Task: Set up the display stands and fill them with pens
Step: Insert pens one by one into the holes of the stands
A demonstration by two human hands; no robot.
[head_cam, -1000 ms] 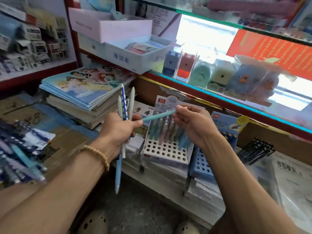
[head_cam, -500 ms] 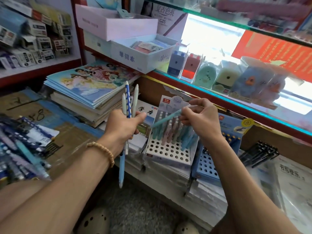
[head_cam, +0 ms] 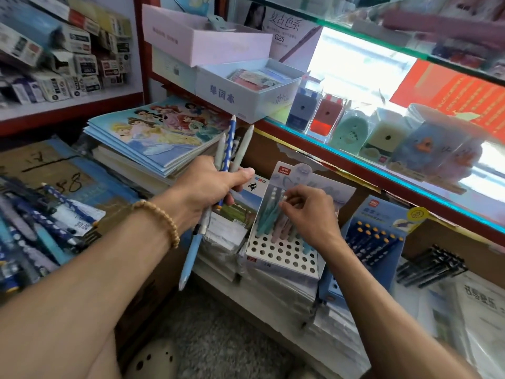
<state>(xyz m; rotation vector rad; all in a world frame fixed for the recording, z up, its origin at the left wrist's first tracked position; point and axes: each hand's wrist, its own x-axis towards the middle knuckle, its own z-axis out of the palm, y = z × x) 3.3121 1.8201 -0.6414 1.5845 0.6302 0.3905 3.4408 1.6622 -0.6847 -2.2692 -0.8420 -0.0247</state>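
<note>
Head view: left hand (head_cam: 207, 187) grips a bunch of pens (head_cam: 231, 149), tips up, one blue pen hanging below the fist. Right hand (head_cam: 308, 214) pinches top of a teal pen (head_cam: 269, 217) standing in the white stand (head_cam: 278, 255) w/ other pens; front holes bare. Blue stand (head_cam: 374, 236) just beside, to the right.
</note>
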